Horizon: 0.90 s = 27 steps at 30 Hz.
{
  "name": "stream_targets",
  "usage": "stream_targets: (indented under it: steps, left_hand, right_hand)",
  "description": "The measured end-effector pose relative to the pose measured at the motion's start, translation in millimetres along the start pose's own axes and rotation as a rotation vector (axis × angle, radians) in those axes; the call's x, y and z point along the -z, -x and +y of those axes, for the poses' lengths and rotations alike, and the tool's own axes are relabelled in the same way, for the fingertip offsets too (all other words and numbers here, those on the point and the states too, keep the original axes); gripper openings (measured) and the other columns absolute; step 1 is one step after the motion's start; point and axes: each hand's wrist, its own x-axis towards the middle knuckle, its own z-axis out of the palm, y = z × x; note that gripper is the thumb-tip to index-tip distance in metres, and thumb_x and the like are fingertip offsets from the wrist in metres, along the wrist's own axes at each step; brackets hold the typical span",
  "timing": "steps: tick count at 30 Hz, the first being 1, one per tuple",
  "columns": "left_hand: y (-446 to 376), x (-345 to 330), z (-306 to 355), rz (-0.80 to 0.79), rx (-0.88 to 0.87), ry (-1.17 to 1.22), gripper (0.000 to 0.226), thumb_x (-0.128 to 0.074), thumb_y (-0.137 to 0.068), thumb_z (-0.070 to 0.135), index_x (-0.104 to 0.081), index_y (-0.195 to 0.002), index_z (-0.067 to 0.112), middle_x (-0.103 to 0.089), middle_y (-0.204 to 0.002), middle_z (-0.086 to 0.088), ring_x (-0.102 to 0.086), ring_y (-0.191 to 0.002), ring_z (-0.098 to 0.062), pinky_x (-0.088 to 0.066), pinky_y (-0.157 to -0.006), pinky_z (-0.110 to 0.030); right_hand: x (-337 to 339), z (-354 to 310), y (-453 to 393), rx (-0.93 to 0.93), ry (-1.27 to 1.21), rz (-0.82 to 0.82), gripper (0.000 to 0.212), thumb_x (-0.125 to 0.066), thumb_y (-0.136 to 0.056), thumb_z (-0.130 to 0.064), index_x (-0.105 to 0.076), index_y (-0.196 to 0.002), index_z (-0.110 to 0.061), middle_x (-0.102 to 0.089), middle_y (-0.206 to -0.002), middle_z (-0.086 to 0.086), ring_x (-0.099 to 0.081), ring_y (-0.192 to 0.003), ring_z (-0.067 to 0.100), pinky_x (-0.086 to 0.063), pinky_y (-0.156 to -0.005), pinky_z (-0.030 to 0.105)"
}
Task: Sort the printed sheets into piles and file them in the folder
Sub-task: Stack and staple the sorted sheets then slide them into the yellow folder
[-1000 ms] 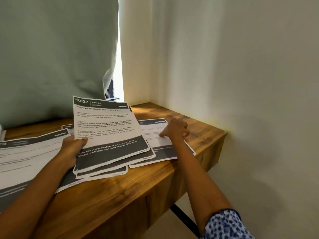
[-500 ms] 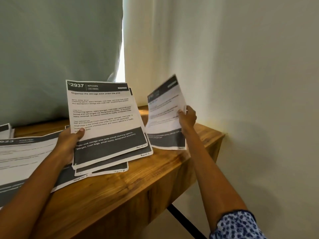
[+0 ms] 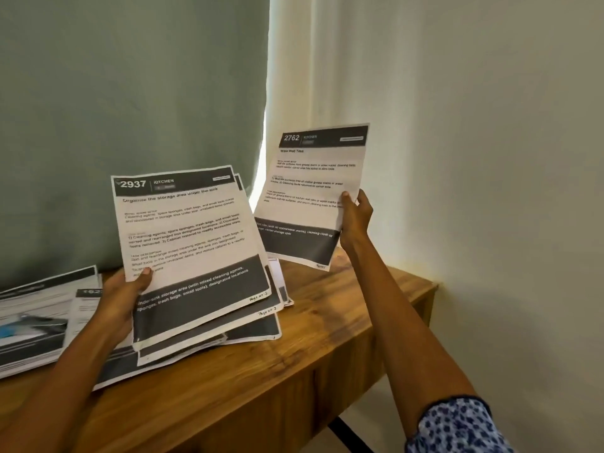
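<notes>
Lifted clear of the desk since a second ago, when it lay flat under the right fingertips, sheet 2762 [image 3: 312,194] is now held upright in the air, turned face-on so its "Kitchen" header can be read. The right hand [image 3: 354,220] pinches it at the right edge, thumb on the printed face and fingers behind. The left hand [image 3: 122,300] grips a fanned stack headed by sheet 2937 [image 3: 189,243], thumb pressed on the front near the lower left; this stack has also risen and tilted more toward the camera, its lower edges hanging above the loose sheets [image 3: 36,322] that lie spread on the wooden desk [image 3: 294,364]. The two hands are well apart, each clamped on its own paper.

Both headers read "Kitchen", so the raised sheet probably belongs with the left-hand stack; checking its page mark at the bottom corner looks like the step in hand. No folder shows in view, so sorting is under way and filing has not begun.
</notes>
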Motion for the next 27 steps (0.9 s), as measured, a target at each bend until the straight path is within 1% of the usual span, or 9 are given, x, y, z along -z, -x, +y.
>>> stream_targets:
  steps: [4, 9, 12, 14, 16, 19, 21, 24, 27]
  left_hand:
    - [12.3, 28.4, 18.4, 0.029, -0.023, 0.011, 0.039, -0.048, -0.095, 0.009, -0.047, -0.135, 0.009, -0.053, -0.132, -0.013, -0.052, -0.118, -0.032, -0.043, -0.096, -0.045]
    - [26.9, 66.7, 35.1, 0.061, -0.007, 0.062, 0.036, -0.05, -0.095, 0.01, -0.05, -0.131, 0.01, -0.058, -0.125, -0.012, -0.057, -0.107, -0.031, -0.046, -0.087, -0.046]
    - [36.8, 82.8, 40.8, 0.062, -0.021, 0.071, 0.035, -0.049, -0.096, 0.011, -0.051, -0.13, 0.011, -0.06, -0.12, -0.009, -0.06, -0.099, -0.027, -0.048, -0.082, -0.043]
    - [41.2, 89.6, 43.6, 0.066, -0.034, 0.079, 0.034, -0.048, -0.096, 0.009, -0.051, -0.129, 0.011, -0.059, -0.116, -0.007, -0.061, -0.092, -0.023, -0.049, -0.076, -0.038]
    - [43.4, 94.2, 46.3, 0.073, -0.042, 0.085, 0.033, -0.047, -0.096, 0.009, -0.051, -0.129, 0.011, -0.059, -0.114, -0.006, -0.06, -0.092, -0.023, -0.049, -0.07, -0.035]
    - [44.9, 101.6, 49.2, 0.088, -0.045, 0.073, 0.034, -0.047, -0.096, 0.009, -0.051, -0.13, 0.011, -0.059, -0.116, -0.006, -0.058, -0.101, -0.026, -0.049, -0.076, -0.039]
    - [46.2, 106.6, 49.6, 0.108, -0.052, 0.063, 0.034, -0.046, -0.097, 0.008, -0.051, -0.13, 0.011, -0.059, -0.119, -0.007, -0.057, -0.103, -0.026, -0.047, -0.083, -0.041]
    - [47.2, 114.4, 48.4, 0.145, -0.067, 0.049, 0.034, -0.046, -0.097, 0.008, -0.05, -0.13, 0.01, -0.058, -0.126, -0.01, -0.057, -0.104, -0.026, -0.046, -0.087, -0.041]
    - [45.6, 119.6, 43.3, 0.158, -0.049, 0.06, 0.035, -0.045, -0.097, 0.006, -0.048, -0.132, 0.007, -0.054, -0.132, -0.014, -0.056, -0.109, -0.029, -0.046, -0.087, -0.042]
  right_hand:
    - [-30.4, -7.6, 27.7, -0.06, -0.047, -0.101, 0.028, -0.044, -0.097, -0.008, -0.051, -0.124, -0.009, -0.062, -0.102, 0.003, -0.062, -0.079, 0.016, -0.055, -0.057, 0.02]
    - [-62.9, -11.8, 55.1, -0.08, -0.078, -0.223, 0.028, -0.044, -0.097, -0.008, -0.05, -0.124, -0.011, -0.062, -0.099, -0.001, -0.063, -0.081, 0.015, -0.057, -0.068, 0.027]
    - [-78.0, -14.5, 67.6, -0.076, -0.079, -0.255, 0.031, -0.044, -0.096, -0.006, -0.051, -0.126, -0.011, -0.062, -0.104, 0.001, -0.063, -0.083, 0.015, -0.055, -0.064, 0.024]
    - [-86.1, -16.4, 74.3, -0.075, -0.064, -0.275, 0.032, -0.044, -0.095, -0.006, -0.051, -0.126, -0.011, -0.062, -0.109, 0.005, -0.064, -0.087, 0.018, -0.054, -0.067, 0.026]
    - [-92.6, -17.0, 79.5, -0.082, -0.053, -0.299, 0.033, -0.044, -0.095, -0.006, -0.051, -0.127, -0.011, -0.062, -0.114, 0.008, -0.064, -0.093, 0.023, -0.056, -0.073, 0.03]
    - [-100.1, -15.7, 89.0, -0.106, -0.053, -0.379, 0.034, -0.044, -0.095, -0.005, -0.05, -0.128, -0.01, -0.062, -0.115, 0.009, -0.063, -0.097, 0.026, -0.056, -0.078, 0.033]
    - [-104.1, -11.7, 97.5, -0.136, -0.018, -0.494, 0.033, -0.046, -0.096, -0.008, -0.049, -0.129, -0.01, -0.062, -0.116, 0.011, -0.063, -0.1, 0.028, -0.057, -0.078, 0.034]
    - [-112.3, -4.3, 113.9, -0.21, 0.034, -0.656, 0.036, -0.046, -0.098, -0.013, -0.045, -0.133, -0.01, -0.061, -0.119, 0.013, -0.063, -0.104, 0.031, -0.057, -0.081, 0.037]
    - [-122.0, 2.3, 131.2, -0.296, 0.022, -0.729, 0.033, -0.043, -0.098, -0.011, -0.045, -0.131, -0.012, -0.062, -0.113, 0.009, -0.064, -0.095, 0.024, -0.058, -0.072, 0.032]
